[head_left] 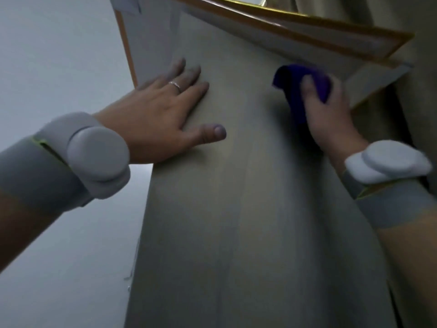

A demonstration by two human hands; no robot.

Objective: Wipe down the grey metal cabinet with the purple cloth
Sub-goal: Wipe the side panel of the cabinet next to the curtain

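Observation:
The grey metal cabinet fills the middle of the head view, its tall flat face seen from below. My left hand lies flat on the upper left of that face, fingers spread and a ring on one finger. My right hand grips the bunched purple cloth and presses it against the cabinet's upper right, just under the top edge. Part of the cloth is hidden behind my fingers. Both wrists carry white round devices over grey bands.
Flat cardboard and framed boards with orange-brown edges lie on top of the cabinet and overhang it to the right. A pale wall stands to the left. Beige curtain folds hang close on the right.

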